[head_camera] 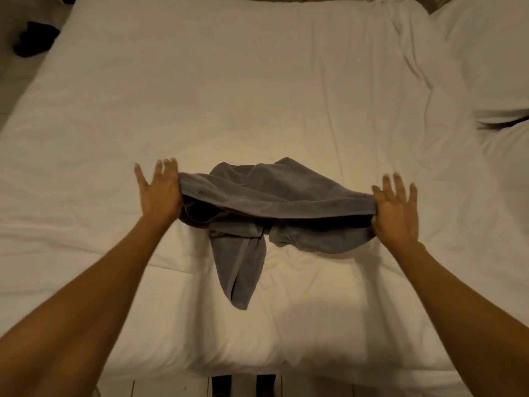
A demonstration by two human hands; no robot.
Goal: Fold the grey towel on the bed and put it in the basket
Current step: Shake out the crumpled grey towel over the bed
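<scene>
pinching one edge's ends, the left hand (160, 193) and right hand (396, 210) stretch the soft, limp towel (266, 202) over the bed (257, 81).

Grey towel (274, 196) — bunched, stretched above bed (257, 81)

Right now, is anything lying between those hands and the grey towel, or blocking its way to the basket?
Nothing lies between them: the left hand and the right hand each pinch an end of the grey towel, stretched above the white bed. No basket shows in this view, so its path cannot be judged.
</scene>
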